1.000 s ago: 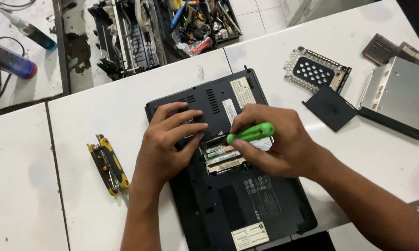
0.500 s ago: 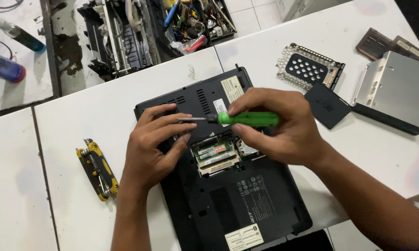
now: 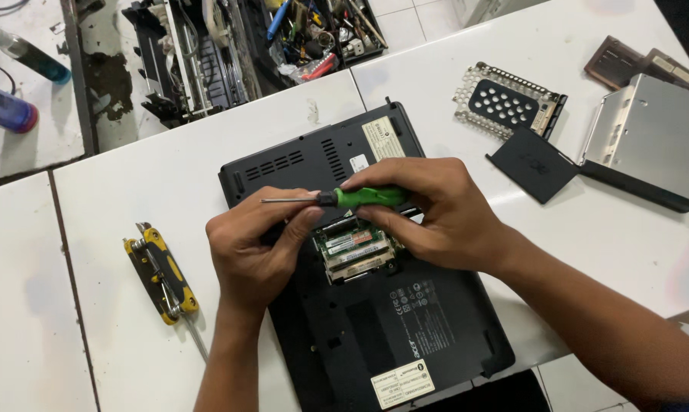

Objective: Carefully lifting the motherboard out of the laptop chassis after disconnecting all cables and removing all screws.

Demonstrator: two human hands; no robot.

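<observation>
A black laptop point(image 3: 405, 336) lies upside down on the white table, its memory bay open with green memory modules point(image 3: 356, 252) showing. My right hand point(image 3: 436, 214) holds a green-handled screwdriver point(image 3: 359, 197) level above the bay, shaft pointing left. My left hand point(image 3: 256, 248) rests on the laptop's left side, thumb and forefinger touching the screwdriver's metal shaft near the handle.
A yellow and black folding tool set point(image 3: 161, 271) lies left of the laptop. A perforated metal drive caddy point(image 3: 508, 99), a black cover panel point(image 3: 531, 164) and a silver optical drive point(image 3: 650, 141) sit at the right. A box of tools point(image 3: 321, 30) stands at the back.
My right hand lifted the screwdriver from the memory bay and turned it level, shaft pointing left. My left hand's fingers came up to the shaft.
</observation>
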